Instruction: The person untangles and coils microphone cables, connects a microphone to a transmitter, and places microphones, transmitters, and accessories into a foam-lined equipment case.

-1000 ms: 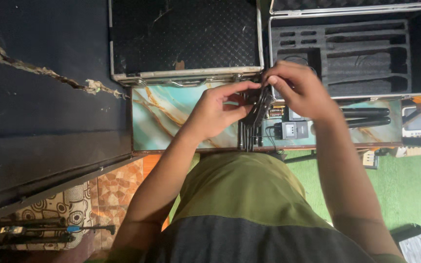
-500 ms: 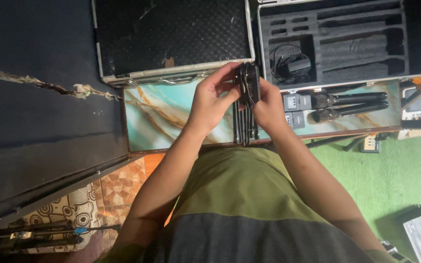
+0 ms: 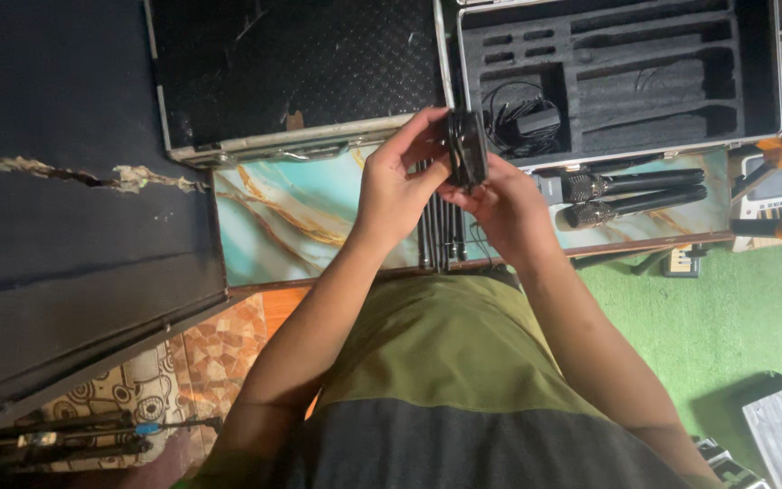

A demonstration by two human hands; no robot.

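Seen from above, a person's left hand (image 3: 397, 192) and right hand (image 3: 497, 201) pinch a small black boxy device (image 3: 467, 148) between fingers and thumbs, lifted clear of the marble-patterned tabletop (image 3: 282, 222), probably so it can be turned and examined. Just beyond sits an open hard case (image 3: 622, 81) lined with black foam (most slots bare), one compartment holding a coiled cable and adapter (image 3: 524, 119); two black microphones (image 3: 631, 195) lie on the tabletop beside it.
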